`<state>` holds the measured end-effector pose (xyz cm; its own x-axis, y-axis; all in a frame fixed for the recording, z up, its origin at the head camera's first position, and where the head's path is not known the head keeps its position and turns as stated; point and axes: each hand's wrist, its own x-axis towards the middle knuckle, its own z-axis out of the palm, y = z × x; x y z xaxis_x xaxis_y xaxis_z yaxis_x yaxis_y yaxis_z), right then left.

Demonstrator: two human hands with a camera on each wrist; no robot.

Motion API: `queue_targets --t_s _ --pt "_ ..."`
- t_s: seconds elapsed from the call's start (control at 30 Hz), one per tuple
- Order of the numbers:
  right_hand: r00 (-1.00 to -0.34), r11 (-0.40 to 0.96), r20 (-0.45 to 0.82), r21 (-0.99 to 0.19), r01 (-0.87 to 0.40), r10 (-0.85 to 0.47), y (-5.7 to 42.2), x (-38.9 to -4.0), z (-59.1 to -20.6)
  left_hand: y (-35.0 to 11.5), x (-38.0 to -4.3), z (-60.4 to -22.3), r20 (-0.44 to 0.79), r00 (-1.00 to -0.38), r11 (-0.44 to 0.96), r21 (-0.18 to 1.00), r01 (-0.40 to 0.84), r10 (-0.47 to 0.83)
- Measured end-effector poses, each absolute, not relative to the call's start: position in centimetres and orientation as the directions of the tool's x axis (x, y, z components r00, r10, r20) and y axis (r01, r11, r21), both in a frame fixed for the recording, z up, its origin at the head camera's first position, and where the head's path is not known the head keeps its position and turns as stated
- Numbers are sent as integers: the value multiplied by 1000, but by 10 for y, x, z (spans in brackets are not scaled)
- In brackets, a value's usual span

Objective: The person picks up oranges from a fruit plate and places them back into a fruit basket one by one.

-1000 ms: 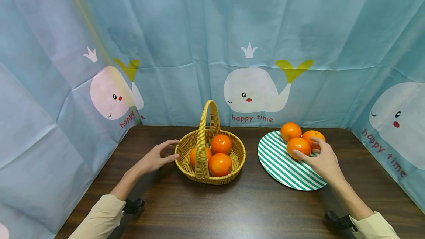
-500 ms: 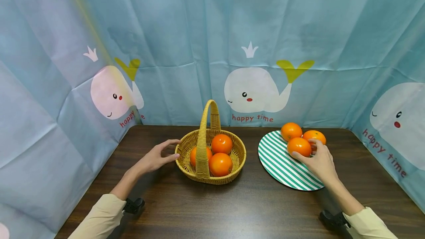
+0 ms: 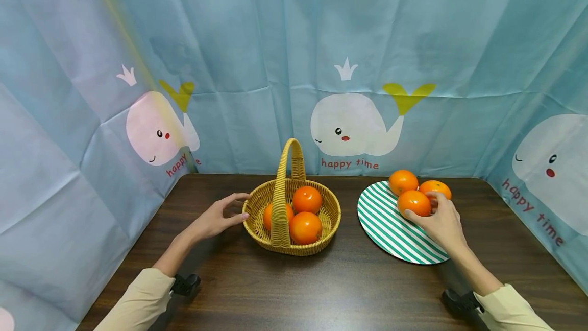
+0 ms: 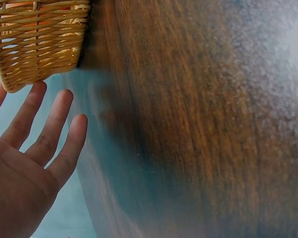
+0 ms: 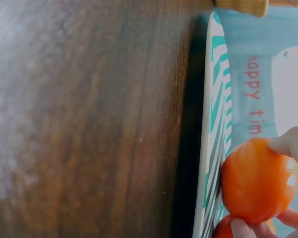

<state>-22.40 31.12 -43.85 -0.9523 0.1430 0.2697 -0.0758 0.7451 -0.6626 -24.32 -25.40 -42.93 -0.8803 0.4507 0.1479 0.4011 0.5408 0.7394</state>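
A yellow wicker basket (image 3: 294, 250) with a tall handle holds 3 oranges (image 3: 305, 228). My left hand (image 3: 213, 220) is at its left rim, thumb and fingertips touching the weave. The left wrist view shows the fingers (image 4: 54, 124) of that hand spread and nearly straight beside the basket wall (image 4: 39, 44). Over on the right, my right hand (image 3: 442, 222) pinches the front orange (image 3: 413, 203) between thumb and fingers, low over a green-and-white striped plate (image 3: 383, 221). The right wrist view has the gripped orange (image 5: 256, 181) close by the plate's rim (image 5: 208, 109).
Two more oranges lie on the plate's far side, one at the back (image 3: 402, 182) and one to the right (image 3: 436, 187), partly behind my fingers. The dark wooden table (image 3: 294, 295) ends at a blue curtain (image 3: 239, 65) printed with whales.
My right hand has moved slightly left and its fingers have come in around the front orange. The left hand and the basket look the same.
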Motion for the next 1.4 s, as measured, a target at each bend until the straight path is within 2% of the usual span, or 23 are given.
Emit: queue_targets --t_s 0.9,1.4 --pt "-947 704 297 -699 -130 121 307 -213 -430 -255 -242 -429 143 -881 533 749 393 450" --pt "-962 636 268 -752 -174 52 294 -210 -409 -255 -244 -431 147 -881 552 730 404 450"
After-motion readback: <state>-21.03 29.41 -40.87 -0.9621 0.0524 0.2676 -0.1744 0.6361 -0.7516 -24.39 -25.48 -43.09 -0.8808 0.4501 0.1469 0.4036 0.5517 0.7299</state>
